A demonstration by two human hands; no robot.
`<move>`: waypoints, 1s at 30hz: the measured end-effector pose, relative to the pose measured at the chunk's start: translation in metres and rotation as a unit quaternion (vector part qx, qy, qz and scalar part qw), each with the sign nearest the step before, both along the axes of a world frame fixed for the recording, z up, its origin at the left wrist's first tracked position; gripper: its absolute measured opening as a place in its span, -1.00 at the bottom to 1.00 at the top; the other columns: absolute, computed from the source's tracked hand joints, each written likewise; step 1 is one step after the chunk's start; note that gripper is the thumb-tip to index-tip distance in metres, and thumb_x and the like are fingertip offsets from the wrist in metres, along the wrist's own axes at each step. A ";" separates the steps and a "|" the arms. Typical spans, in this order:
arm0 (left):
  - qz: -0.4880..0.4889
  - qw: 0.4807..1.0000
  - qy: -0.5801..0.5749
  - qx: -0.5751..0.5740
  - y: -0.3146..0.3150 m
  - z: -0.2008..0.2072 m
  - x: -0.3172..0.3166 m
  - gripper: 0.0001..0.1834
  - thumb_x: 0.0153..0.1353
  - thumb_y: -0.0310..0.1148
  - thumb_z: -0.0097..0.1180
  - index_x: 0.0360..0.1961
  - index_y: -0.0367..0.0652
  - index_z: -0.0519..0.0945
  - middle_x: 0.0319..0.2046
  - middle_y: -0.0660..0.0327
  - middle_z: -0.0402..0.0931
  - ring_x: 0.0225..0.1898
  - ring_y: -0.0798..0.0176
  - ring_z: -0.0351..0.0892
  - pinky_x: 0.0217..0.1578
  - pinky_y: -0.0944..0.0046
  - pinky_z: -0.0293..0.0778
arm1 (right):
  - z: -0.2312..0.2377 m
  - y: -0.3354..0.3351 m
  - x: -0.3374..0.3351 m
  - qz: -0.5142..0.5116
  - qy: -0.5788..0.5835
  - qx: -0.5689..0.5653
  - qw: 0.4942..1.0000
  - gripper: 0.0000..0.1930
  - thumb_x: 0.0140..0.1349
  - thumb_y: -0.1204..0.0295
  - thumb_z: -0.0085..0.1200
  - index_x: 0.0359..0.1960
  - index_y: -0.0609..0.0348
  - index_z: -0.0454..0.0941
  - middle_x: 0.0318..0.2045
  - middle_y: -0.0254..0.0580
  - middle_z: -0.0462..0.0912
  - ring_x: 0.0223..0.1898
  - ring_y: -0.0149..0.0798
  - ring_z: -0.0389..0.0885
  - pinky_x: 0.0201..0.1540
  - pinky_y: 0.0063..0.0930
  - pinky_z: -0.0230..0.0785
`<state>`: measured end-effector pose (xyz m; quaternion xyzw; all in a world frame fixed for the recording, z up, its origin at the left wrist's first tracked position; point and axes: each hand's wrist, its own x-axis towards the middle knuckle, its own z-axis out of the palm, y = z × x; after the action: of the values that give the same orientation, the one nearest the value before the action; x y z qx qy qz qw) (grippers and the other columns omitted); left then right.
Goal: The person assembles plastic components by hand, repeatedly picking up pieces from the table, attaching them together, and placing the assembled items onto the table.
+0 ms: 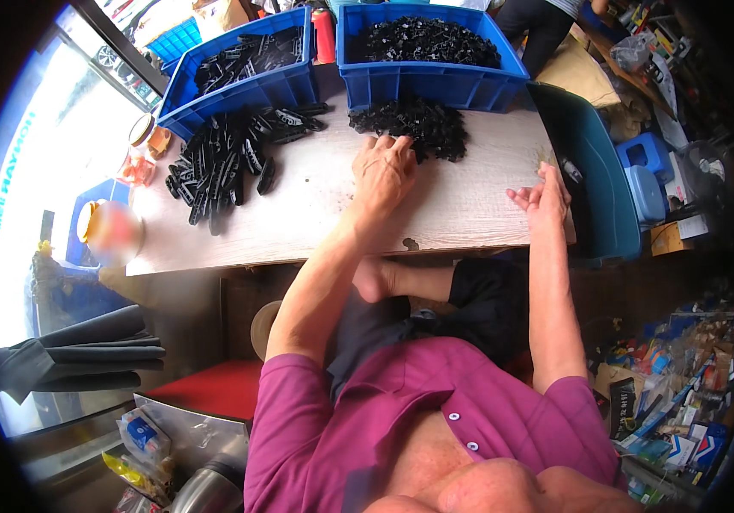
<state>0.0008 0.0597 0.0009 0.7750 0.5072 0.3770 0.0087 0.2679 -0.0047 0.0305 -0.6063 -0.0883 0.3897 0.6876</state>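
My left hand [382,171] reaches onto the front of a heap of small black plastic pieces [425,126] on the table [316,214]. Its fingers bend down at the heap's edge, and whatever they hold is hidden. My right hand [545,198] is at the table's right edge, beside a large teal bin [602,171]. Palm turned up, it has its fingers apart and loosely curved, with nothing plainly in them. Left of my left hand lies a spread of longer black plastic parts [234,162], some with pale markings.
Two blue crates stand at the back: the left crate [243,96] holds long black parts, the right crate [431,85] small black pieces. Jars [115,232] line the table's left edge. Mixed clutter [683,393] fills the lower right. Another person's dark-trousered legs [538,34] show behind.
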 end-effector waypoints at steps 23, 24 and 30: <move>0.015 0.996 -0.088 -0.021 -0.020 -0.012 -0.010 -0.73 0.02 -0.42 0.20 -0.18 -0.08 0.63 -0.28 0.10 0.57 -0.16 -0.06 0.48 -0.09 0.07 0.42 | 0.004 0.011 -0.083 0.330 -0.077 -0.047 0.940 -0.75 0.15 0.30 0.27 -0.24 0.18 0.58 -0.84 -0.41 0.35 -0.83 -0.44 0.40 -0.67 -0.36 0.52; 0.014 0.996 -0.089 -0.022 -0.018 -0.007 -0.013 -0.73 0.02 -0.42 0.20 -0.18 -0.08 0.63 -0.28 0.10 0.57 -0.16 -0.06 0.48 -0.09 0.07 0.42 | 0.004 0.011 -0.084 0.324 -0.089 -0.053 0.940 -0.74 0.15 0.30 0.27 -0.23 0.19 0.58 -0.84 -0.41 0.35 -0.84 -0.44 0.39 -0.68 -0.37 0.52; 0.074 0.995 0.065 -0.027 -0.004 0.002 -0.039 -0.72 0.06 -0.42 0.16 -0.14 -0.07 0.62 -0.25 0.11 0.58 -0.13 -0.07 0.48 -0.08 0.06 0.42 | 0.004 0.011 -0.087 0.318 -0.094 -0.058 0.942 -0.73 0.15 0.31 0.26 -0.21 0.20 0.57 -0.84 -0.39 0.35 -0.85 -0.43 0.38 -0.68 -0.38 0.51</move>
<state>-0.0381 0.0561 0.0029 0.7576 0.5726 0.3117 -0.0311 0.1812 0.0060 0.0345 -0.6196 -0.3180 0.5334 0.4801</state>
